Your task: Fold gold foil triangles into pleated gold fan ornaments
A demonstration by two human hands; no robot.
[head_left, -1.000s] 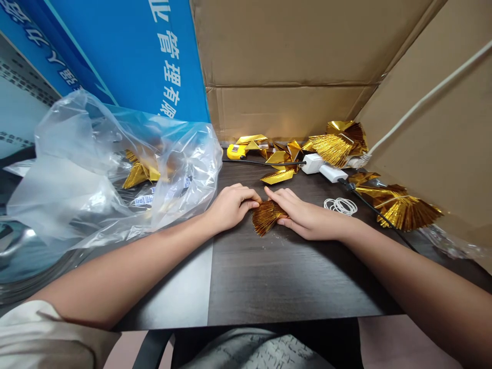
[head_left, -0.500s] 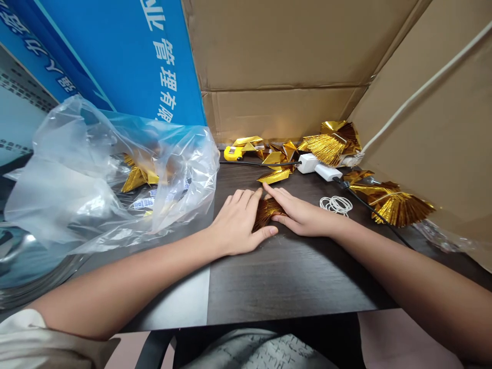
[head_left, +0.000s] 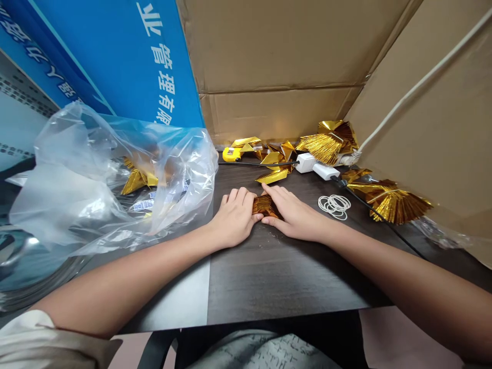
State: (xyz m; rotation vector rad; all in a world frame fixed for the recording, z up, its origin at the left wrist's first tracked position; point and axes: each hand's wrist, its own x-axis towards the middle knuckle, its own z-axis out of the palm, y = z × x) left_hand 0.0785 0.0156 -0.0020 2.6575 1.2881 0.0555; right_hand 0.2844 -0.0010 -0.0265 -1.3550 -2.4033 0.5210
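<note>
Two hands close on one pleated gold foil piece (head_left: 264,205), which lies on the dark bench (head_left: 277,271) between the clear plastic bag (head_left: 115,174) and the white rubber bands (head_left: 334,204). The left hand (head_left: 234,218) has its fingers curled against the foil's left edge. The right hand (head_left: 294,215) lays nearly straight fingers over it and pinches with the thumb. A second ago the pleats fanned wider; now they are squeezed into a compact bundle.
</note>
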